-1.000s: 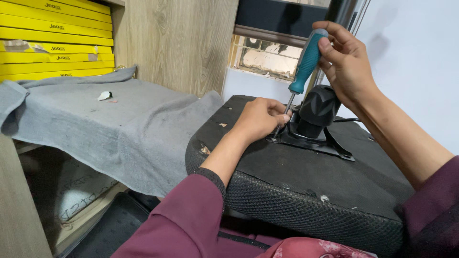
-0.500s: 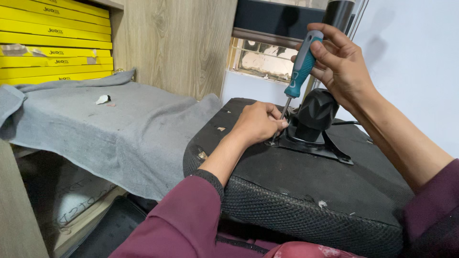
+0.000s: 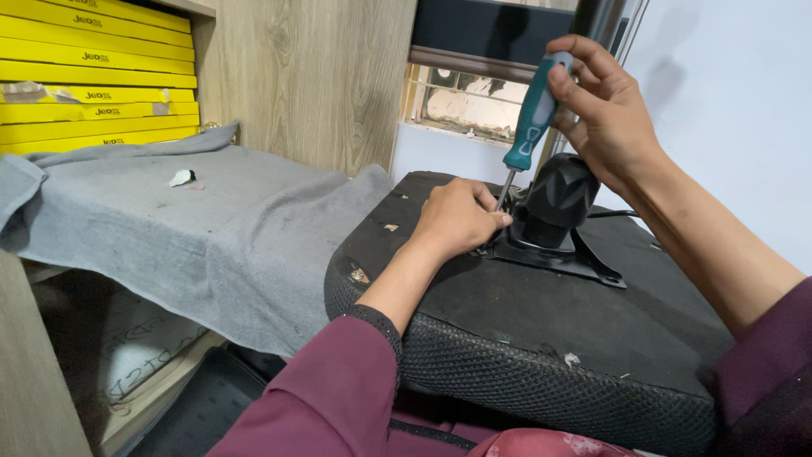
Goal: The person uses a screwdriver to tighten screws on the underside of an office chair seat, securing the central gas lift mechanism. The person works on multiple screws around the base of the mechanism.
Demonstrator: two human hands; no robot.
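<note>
One upturned black chair seat (image 3: 524, 338) fills the lower middle, and on it stand one black mechanism housing (image 3: 558, 199) and one flat metal bracket (image 3: 584, 258). Above the seat are two hands, the left hand (image 3: 457, 220) and right hand (image 3: 609, 118), with one teal-handled screwdriver (image 3: 533, 114). Left of the seat lie one grey cloth (image 3: 169, 220), one small white scrap (image 3: 181, 178) on it, and about six stacked yellow boxes (image 3: 93, 85).
</note>
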